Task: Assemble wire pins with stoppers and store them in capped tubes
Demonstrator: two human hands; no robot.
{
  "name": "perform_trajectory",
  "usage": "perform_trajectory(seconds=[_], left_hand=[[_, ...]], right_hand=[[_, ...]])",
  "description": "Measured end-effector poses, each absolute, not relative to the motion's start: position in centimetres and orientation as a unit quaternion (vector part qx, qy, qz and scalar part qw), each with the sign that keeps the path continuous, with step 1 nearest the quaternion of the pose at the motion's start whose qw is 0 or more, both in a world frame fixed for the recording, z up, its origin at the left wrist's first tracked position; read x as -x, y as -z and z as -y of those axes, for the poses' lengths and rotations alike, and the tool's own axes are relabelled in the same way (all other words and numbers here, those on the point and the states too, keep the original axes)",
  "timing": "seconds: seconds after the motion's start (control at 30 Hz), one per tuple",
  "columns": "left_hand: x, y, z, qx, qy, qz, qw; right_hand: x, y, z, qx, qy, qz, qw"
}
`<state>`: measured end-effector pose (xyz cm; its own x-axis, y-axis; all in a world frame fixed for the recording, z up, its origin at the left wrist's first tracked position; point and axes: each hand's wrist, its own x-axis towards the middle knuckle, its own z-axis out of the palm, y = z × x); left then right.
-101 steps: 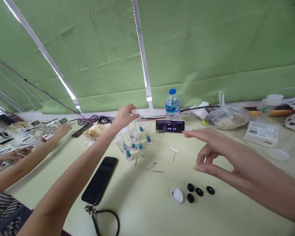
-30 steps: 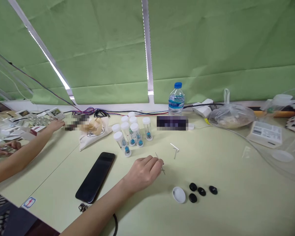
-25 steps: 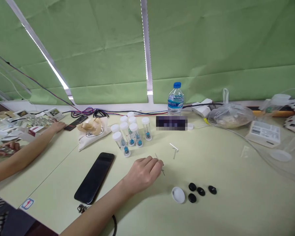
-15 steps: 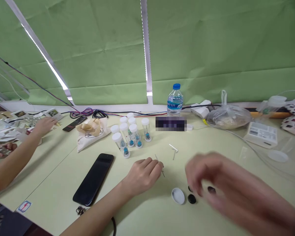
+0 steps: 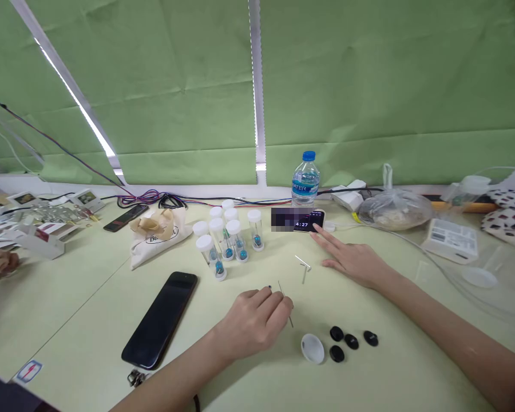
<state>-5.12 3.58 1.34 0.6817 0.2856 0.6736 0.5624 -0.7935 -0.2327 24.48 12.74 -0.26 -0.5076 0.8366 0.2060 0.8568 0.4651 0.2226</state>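
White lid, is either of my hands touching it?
No, the white lid lies apart from both the left hand and the right hand, with tabletop showing all around it.

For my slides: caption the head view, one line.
Left hand at thin metal rod, right hand at lit phone, clear white-capped tubes nearby.

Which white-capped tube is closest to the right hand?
The rightmost tube, with blue at its base and closest to the right hand. It stands slightly apart; the other tubes bunch together to its left.
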Motion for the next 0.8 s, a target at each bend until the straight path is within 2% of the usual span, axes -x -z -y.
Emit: perform_trajectory(seconds=[0.53,0.67,0.8], left_hand=[[4.5,-1.0,-3.3,0.896,0.328,0.233,0.189],[4.4,-0.9,-3.3,0.899,0.335,0.229,0.167],[4.4,-1.4,-3.0,0.894,0.365,0.231,0.121]], right_hand=[[-24.4,-0.1,-14.2,0.489,0.085,0.866,0.059],[-24.5,0.0,-13.7,0.498,0.056,0.859,0.105],[-24.2,0.0,-12.5,0.527,0.014,0.829,0.188]])
